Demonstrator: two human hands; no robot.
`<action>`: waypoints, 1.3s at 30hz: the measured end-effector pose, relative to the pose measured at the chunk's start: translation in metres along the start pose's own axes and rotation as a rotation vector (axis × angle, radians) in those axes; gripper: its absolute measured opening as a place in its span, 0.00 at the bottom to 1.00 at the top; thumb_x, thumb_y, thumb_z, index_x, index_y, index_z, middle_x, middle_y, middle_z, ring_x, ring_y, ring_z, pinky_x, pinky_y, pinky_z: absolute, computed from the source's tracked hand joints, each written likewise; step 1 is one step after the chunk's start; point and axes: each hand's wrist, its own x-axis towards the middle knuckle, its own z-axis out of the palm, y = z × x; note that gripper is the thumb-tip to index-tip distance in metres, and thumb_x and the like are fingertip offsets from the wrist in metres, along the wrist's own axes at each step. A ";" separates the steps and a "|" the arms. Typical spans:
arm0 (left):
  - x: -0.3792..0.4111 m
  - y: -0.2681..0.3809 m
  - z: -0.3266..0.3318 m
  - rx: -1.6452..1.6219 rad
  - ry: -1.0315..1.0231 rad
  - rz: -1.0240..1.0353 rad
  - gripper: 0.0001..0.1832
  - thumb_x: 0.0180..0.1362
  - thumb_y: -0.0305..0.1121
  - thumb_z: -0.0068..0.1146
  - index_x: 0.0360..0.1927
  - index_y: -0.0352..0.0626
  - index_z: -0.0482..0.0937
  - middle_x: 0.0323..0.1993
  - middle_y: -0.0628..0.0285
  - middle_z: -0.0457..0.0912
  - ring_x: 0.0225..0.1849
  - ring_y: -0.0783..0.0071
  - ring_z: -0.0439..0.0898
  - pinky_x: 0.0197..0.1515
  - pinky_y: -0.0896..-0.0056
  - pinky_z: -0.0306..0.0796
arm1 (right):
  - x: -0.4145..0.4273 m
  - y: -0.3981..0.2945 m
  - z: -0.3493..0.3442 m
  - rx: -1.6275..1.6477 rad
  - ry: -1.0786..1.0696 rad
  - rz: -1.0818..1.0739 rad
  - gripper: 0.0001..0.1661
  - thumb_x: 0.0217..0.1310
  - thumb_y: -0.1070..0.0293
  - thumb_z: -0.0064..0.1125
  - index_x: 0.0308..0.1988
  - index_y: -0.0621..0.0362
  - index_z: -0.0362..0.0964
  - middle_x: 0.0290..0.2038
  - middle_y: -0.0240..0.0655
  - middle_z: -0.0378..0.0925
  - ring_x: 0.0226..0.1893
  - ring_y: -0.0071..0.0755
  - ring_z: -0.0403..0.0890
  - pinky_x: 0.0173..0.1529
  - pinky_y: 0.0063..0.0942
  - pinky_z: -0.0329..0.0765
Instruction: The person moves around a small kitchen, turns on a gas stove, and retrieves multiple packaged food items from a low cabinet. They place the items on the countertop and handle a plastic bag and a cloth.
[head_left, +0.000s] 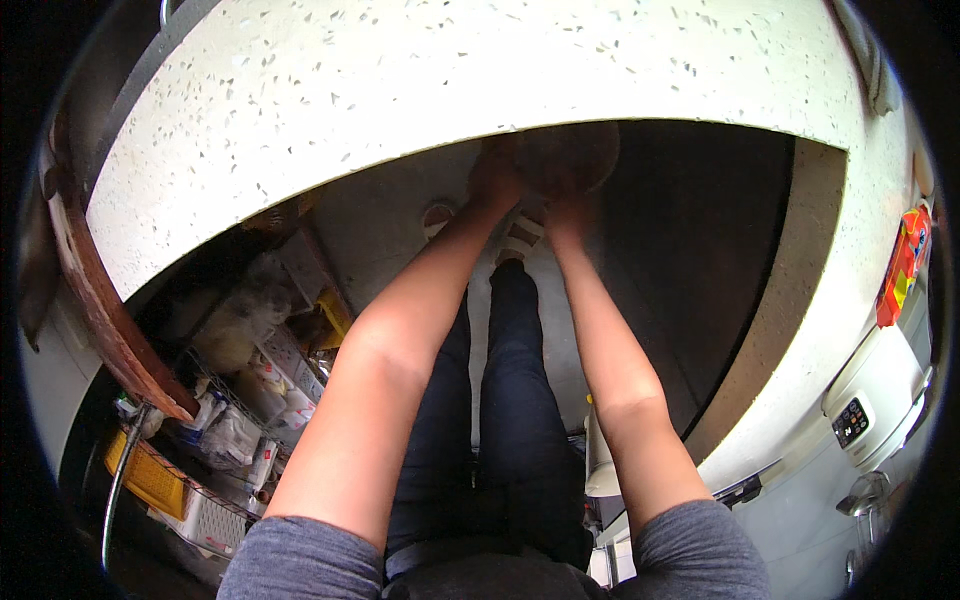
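Both arms reach forward and down into the shadow under the edge of a pale speckled counter (450, 75). A round, dim object (574, 154), perhaps a bowl or basin, is partly cut off by that edge. My left hand (493, 176) is at its left side, and my right hand (568, 214) is at its near side. Between them they appear to hold it, though the fingers are blurred and lost in the dark. My feet in light-strapped sandals (521, 236) show on the grey floor just below the hands.
At left, wire shelving (199, 484) carries plastic bags, a yellow basket (146, 472) and packages. A worn wooden edge (112, 300) juts nearby. Along the right are a red packet (904, 266), a white appliance with a control panel (874, 397) and a metal faucet (866, 495).
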 end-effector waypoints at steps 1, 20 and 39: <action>0.003 0.006 0.000 0.044 -0.082 -0.057 0.41 0.60 0.33 0.57 0.77 0.51 0.53 0.69 0.43 0.66 0.66 0.43 0.70 0.64 0.51 0.68 | -0.002 -0.007 0.003 0.080 -0.010 -0.020 0.28 0.62 0.62 0.59 0.60 0.55 0.70 0.57 0.51 0.76 0.57 0.54 0.77 0.59 0.43 0.74; -0.075 -0.078 0.038 0.195 -0.071 0.045 0.21 0.69 0.42 0.48 0.58 0.42 0.77 0.60 0.49 0.77 0.60 0.50 0.76 0.62 0.47 0.68 | 0.119 0.054 0.088 -0.124 -0.002 -0.230 0.27 0.63 0.65 0.58 0.60 0.60 0.70 0.56 0.49 0.75 0.54 0.51 0.76 0.57 0.48 0.72; -0.177 -0.009 -0.046 -0.535 -0.172 -0.264 0.14 0.62 0.32 0.59 0.49 0.37 0.81 0.43 0.57 0.85 0.45 0.70 0.84 0.49 0.69 0.76 | 0.048 0.024 0.030 -0.064 0.025 -0.324 0.33 0.61 0.64 0.61 0.65 0.56 0.66 0.62 0.50 0.71 0.61 0.55 0.72 0.64 0.49 0.69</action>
